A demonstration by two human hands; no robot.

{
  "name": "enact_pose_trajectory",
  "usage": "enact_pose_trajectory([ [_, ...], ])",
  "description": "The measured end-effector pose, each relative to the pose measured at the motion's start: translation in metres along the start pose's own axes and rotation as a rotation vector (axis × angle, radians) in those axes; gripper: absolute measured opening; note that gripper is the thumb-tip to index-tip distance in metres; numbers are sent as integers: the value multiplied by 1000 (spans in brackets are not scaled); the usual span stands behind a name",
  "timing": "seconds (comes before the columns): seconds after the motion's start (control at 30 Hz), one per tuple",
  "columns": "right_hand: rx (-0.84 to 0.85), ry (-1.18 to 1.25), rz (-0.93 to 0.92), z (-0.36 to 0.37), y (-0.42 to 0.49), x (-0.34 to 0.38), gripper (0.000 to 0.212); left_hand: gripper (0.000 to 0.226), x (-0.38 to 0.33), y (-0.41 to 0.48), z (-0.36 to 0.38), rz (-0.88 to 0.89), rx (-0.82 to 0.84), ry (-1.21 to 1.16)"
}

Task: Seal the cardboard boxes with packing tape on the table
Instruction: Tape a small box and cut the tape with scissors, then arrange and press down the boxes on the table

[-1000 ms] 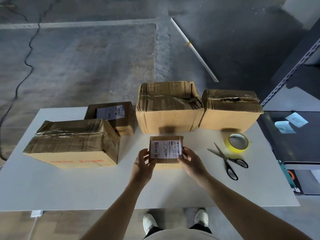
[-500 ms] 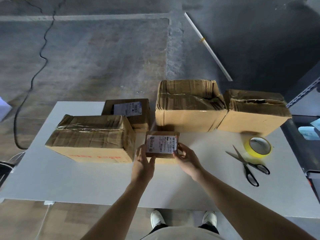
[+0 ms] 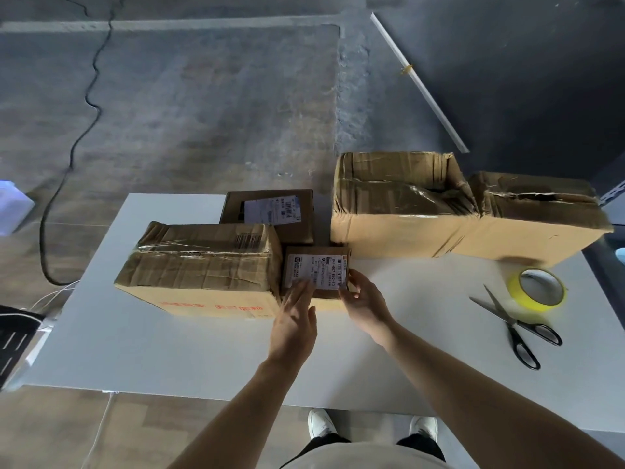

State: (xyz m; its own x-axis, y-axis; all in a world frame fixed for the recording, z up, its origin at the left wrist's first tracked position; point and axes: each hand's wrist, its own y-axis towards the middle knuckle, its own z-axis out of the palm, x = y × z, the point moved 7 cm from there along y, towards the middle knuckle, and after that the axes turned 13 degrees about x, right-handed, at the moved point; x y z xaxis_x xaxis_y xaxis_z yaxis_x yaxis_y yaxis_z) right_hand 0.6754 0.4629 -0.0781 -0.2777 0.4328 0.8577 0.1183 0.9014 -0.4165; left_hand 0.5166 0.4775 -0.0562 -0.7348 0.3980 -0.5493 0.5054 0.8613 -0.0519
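Centrally, small brown cardboard box [image 3: 318, 269]: closed.
Left hand [image 3: 293, 321]: flat on it.
Right hand [image 3: 365, 301]: pinching its corner.

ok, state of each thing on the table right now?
small box, closed, label up, beside the left box.
left grip, fingers straight, on its label.
right grip, holds its right near corner.
left box, closed, old tape.
dark box, closed.
tall box, top sagging open.
right box, top seam split.
tape roll, flat, untouched.
scissors, blades open, untouched.
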Motion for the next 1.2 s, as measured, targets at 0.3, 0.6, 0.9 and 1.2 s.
enact_pose_trajectory([
  [0.3, -32, -19, 90, 1, 8, 3, 39, 61, -2, 4, 1, -35, 100, -21],
  [0.6, -163, -51, 83, -17, -29, -14, 40, 49, -24, -9, -14, 122, 84, 59],
  [0.9, -220, -155, -201, -19, -70, 2, 4, 27, -41, -40, -34, -21, 38, -41],
  [1.2, -119, -131, -284, -1, -97, 21, 5, 22, -31, -67, -53, -116, 26, -179],
])
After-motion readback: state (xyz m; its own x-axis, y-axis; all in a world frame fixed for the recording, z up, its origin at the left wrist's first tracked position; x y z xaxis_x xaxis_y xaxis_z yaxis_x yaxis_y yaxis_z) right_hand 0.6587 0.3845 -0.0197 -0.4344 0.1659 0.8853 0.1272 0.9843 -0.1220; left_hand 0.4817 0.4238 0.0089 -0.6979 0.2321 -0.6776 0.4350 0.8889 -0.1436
